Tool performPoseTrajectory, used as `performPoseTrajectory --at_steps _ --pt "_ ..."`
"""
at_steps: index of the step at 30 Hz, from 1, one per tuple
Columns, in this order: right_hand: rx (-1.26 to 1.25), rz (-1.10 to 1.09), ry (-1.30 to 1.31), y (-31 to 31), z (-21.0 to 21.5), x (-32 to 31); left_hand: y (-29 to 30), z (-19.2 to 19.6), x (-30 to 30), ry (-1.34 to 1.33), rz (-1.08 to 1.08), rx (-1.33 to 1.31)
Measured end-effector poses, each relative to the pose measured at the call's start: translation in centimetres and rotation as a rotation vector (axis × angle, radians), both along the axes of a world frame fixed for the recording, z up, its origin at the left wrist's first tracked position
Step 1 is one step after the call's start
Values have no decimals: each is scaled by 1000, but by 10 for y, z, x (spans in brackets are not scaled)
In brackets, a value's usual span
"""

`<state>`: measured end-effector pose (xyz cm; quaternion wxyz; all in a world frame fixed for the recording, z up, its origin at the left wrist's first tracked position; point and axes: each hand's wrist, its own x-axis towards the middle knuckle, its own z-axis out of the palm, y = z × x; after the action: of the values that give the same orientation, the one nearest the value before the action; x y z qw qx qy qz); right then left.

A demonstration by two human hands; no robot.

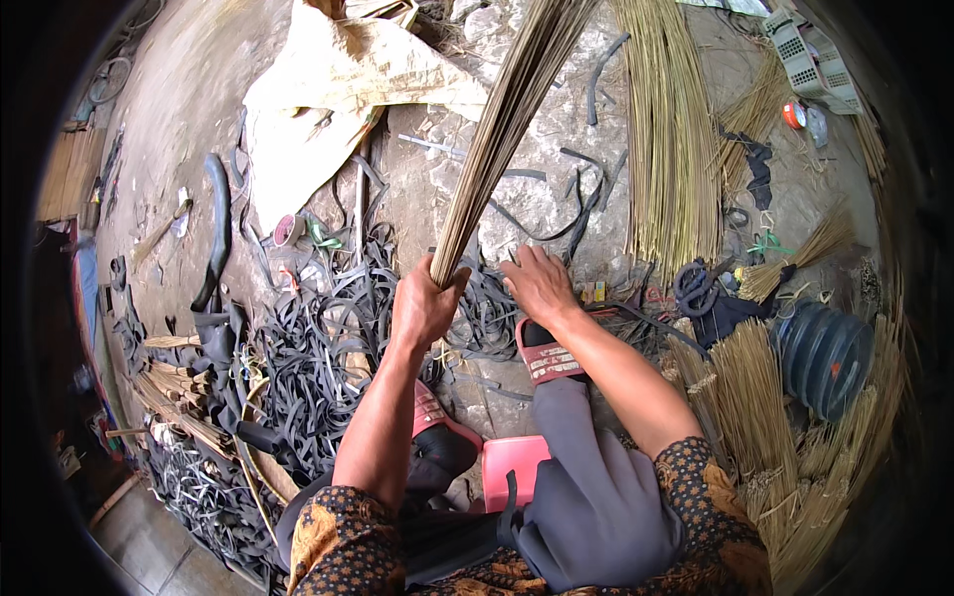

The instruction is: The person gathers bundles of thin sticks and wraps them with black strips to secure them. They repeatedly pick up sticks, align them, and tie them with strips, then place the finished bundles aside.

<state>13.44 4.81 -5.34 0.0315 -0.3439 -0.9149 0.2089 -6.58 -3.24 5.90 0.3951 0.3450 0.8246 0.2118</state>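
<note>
Dry palm-rib sticks, bunched into a broom bundle (502,129), stand up from my left hand (425,306), its grip pressed tight around the butt ends so they stay gathered. My right hand (540,285), fingers spread and empty, reaches down to the black rubber strips (328,348) on the ground.

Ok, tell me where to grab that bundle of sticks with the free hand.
Probably just above the left hand, on the narrow gathered end of the bundle of sticks. It leans up and away, fanning wider higher up. Bring the right hand in from the right side, which looks open.
</note>
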Motion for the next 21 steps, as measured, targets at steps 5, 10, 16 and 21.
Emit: performPoseTrajectory --at_steps 5,10,16,21 --pt "-102 -53 19 2 -4 -9 0 -2 -8 59 -17 -45" --pt "-715 -364 356 -1 46 7 7 0 -11 191 -95 -89" --pt "-1085 -369 668 -14 129 6 15 2 3 316 -205 -64" --pt "-1011 -535 739 -13 135 -29 18 -3 19 388 -270 53"
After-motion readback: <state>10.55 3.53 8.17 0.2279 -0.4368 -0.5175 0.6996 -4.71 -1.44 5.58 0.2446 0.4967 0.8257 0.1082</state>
